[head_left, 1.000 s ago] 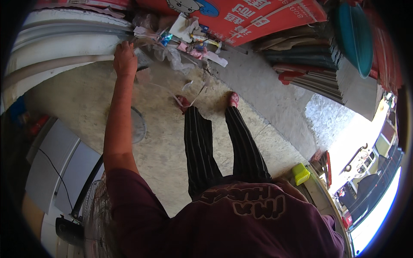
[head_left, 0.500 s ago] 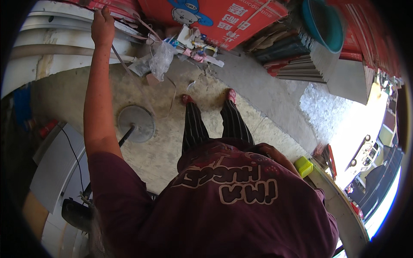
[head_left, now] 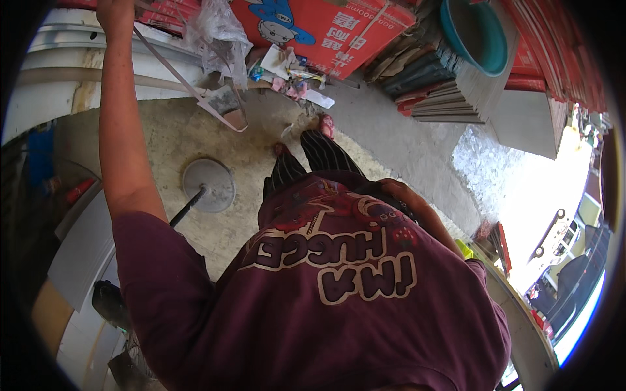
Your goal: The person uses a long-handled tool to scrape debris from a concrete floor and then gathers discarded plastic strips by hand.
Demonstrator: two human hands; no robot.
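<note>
My left hand (head_left: 116, 14) is raised at the top left, its fingertips partly cut off by the picture's edge. From its closed fingers a flat pale packing strap (head_left: 166, 64) runs down and loops near the floor. Beside the strap a crumpled clear plastic bag (head_left: 218, 39) hangs in front of the red carton (head_left: 326, 32). My right hand (head_left: 396, 190) is at my waist, next to a dark item on my shirt front; its fingers are mostly hidden, so their grip is unclear.
A round-based stand (head_left: 208, 186) with a black pole is on the floor to my left. Scraps and litter (head_left: 290, 72) lie before the carton. At the right are stacked tiles (head_left: 450, 101), a teal basin (head_left: 476, 36) and a pile of clear plastic (head_left: 486, 159). Long white panels (head_left: 52, 91) line the left.
My left hand has moved up and left, and the plastic bag has risen with the strap. My feet have shifted left. More of my right hand shows at my waist.
</note>
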